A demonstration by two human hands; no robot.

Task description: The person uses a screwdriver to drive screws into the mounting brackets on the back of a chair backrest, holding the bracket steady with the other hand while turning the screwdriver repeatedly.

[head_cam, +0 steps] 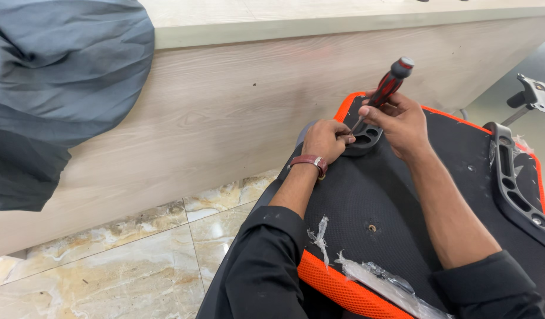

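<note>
Right hand: your right hand [402, 121] grips the red-and-black screwdriver [386, 88].
Left hand: your left hand [324, 140] pinches the tip at the black bracket [365, 140], seat panel's [367, 189] far edge.
Around: second bracket [514, 192] right; torn clear plastic wrap [384, 286] near edge.

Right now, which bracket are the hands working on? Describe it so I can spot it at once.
Find the upturned black chair seat with orange mesh edging, beside the wooden counter. At its far end, the left hand steadies a small dark plastic bracket while the right hand holds a red-and-black screwdriver on it. It is far shorter than the long slotted arm on the right.
</note>
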